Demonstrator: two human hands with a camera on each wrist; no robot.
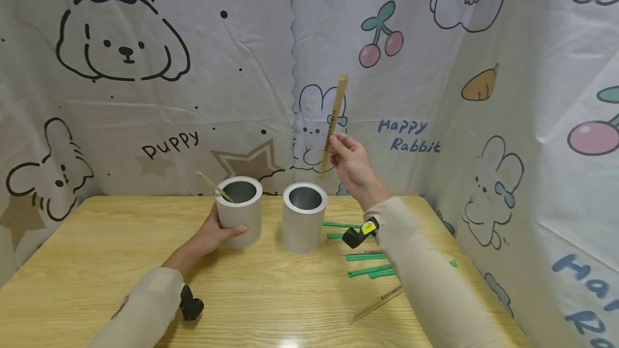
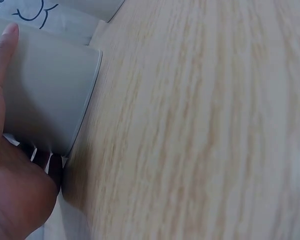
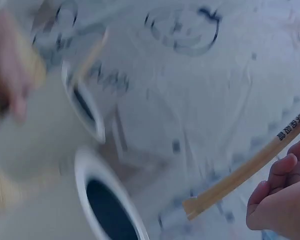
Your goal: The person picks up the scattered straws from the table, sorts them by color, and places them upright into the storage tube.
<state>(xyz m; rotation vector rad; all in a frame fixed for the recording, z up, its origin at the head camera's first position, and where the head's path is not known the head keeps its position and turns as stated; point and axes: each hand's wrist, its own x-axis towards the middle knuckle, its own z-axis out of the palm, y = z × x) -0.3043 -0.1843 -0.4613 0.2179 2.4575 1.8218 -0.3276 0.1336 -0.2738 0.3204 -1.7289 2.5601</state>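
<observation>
My left hand (image 1: 208, 236) grips the left white canister (image 1: 250, 218), its thumb across the front wall. In the left wrist view the hand wraps the canister's side (image 2: 55, 95) close to the tabletop. One thin tan straw (image 1: 209, 181) leans out over that canister's rim. Raised above the table, my right hand (image 1: 355, 168) pinches a tan paper-wrapped straw (image 1: 338, 103) with dark printing, held nearly upright. In the right wrist view the wrapped straw (image 3: 235, 175) slants past the fingers, one end free. A second white canister (image 1: 303, 232) stands below and left of the right hand, its mouth open.
Several green straws (image 1: 365, 257) lie on the wooden table (image 1: 271, 299) right of the canisters, partly hidden by my right forearm. Another tan wrapped straw (image 1: 377, 304) lies nearer to me. A printed cloth (image 1: 251, 85) hangs behind the table and along its right side.
</observation>
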